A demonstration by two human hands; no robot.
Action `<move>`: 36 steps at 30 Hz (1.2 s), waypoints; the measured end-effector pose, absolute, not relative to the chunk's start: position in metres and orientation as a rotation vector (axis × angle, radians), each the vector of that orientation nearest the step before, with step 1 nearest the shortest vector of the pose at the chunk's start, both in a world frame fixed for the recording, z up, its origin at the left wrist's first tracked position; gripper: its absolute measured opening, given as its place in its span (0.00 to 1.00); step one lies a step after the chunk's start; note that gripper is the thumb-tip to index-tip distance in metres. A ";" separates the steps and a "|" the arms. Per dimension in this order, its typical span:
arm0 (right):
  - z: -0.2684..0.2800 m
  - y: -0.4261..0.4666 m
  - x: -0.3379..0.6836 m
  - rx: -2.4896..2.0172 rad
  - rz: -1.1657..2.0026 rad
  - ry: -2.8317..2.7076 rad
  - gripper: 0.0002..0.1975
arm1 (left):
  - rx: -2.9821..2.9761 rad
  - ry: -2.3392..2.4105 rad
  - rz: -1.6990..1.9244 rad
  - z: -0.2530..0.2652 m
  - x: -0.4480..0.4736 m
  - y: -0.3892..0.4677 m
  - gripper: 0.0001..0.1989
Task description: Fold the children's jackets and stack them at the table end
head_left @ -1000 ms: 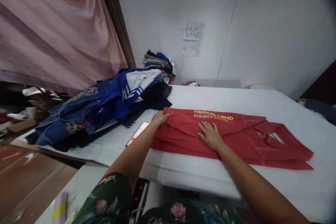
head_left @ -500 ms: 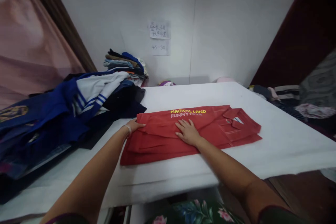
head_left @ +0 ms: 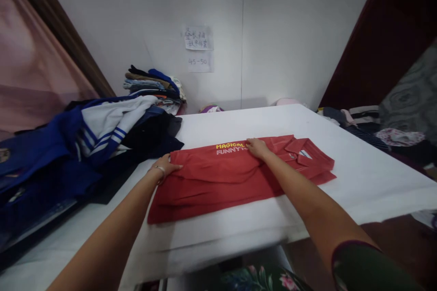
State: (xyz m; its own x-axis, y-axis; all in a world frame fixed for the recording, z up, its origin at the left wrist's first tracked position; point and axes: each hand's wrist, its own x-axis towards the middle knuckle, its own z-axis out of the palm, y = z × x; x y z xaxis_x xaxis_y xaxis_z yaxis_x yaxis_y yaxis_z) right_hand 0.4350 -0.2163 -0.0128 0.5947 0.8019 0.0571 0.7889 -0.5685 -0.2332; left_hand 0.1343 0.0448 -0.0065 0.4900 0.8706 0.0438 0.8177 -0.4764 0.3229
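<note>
Nearest, the person is wearing flowery clothes (head_left: 288, 282) and is standing at a big white table (head_left: 368, 173). At eleven o'clock the left hand (head_left: 167, 165) is resting on the end of a red shirt (head_left: 218, 186), with its thumb lying out flat on top. The other fingers are mostly hiding, so nobody can tell if they are pinching.

The shirt is lying long and flat at twelve o'clock, with its collar (head_left: 297, 148) pointing to one o'clock. It is looking light, soft and a bit thick (more like jeans than silk), so it is probably not going to slip or break. It may be bending and wrinkling easily, so the two ends or the far edge are seeming like good places to hold.

At twelve o'clock the right hand (head_left: 256, 148) is curling at that far edge, fingers close together, and is covering some yellow and white letters (head_left: 229, 148). Its pinch is not showing clearly.

Farther off, a messy clothes heap (head_left: 68, 145) is lying at ten o'clock, a neat stack (head_left: 150, 82) is sitting at eleven, and paper notes (head_left: 199, 38) are hanging near twelve.
</note>
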 end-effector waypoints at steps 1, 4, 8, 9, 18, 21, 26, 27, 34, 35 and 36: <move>-0.015 -0.216 0.439 -2.594 0.093 -1.327 0.17 | 2.534 1.422 0.278 -0.005 0.138 0.045 0.36; -0.022 -0.213 0.445 -2.590 0.099 -1.382 0.17 | 2.755 1.298 0.209 0.000 0.156 0.044 0.28; -0.027 -0.207 0.450 -2.605 0.062 -1.420 0.19 | 2.914 1.159 -0.027 -0.001 0.180 0.040 0.20; -0.027 -0.206 0.452 -2.618 0.051 -1.418 0.19 | 2.923 1.153 -0.059 -0.002 0.184 0.040 0.19; -0.025 -0.192 0.454 -2.709 0.007 -1.351 0.18 | 2.981 1.062 -0.179 0.002 0.191 0.044 0.16; -0.028 -0.191 0.452 -2.720 0.009 -1.327 0.18 | 2.948 1.110 -0.189 0.006 0.190 0.045 0.15; -0.028 -0.193 0.451 -2.721 0.019 -1.286 0.16 | 2.845 1.225 -0.178 0.005 0.189 0.043 0.15; -0.026 -0.193 0.449 -2.720 0.022 -1.277 0.16 | 2.829 1.244 -0.176 0.005 0.189 0.041 0.16; -0.016 -0.196 0.406 -2.534 -0.032 -1.393 0.24 | 2.935 1.095 0.114 -0.005 0.182 0.016 0.22; -0.019 -0.197 0.398 -2.494 0.009 -1.449 0.26 | 2.937 1.034 0.109 -0.010 0.180 0.011 0.24; -0.021 -0.197 0.390 -2.469 0.068 -1.495 0.27 | 2.931 0.989 0.071 -0.016 0.178 0.008 0.26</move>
State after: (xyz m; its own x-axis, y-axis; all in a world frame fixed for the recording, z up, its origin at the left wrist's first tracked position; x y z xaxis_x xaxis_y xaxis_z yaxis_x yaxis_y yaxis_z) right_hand 0.3900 -0.1973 -0.0214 0.4711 0.8774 0.0904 0.8655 -0.4401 -0.2392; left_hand 0.1782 0.0075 -0.0155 0.7949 0.6061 0.0281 0.6040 -0.7948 0.0595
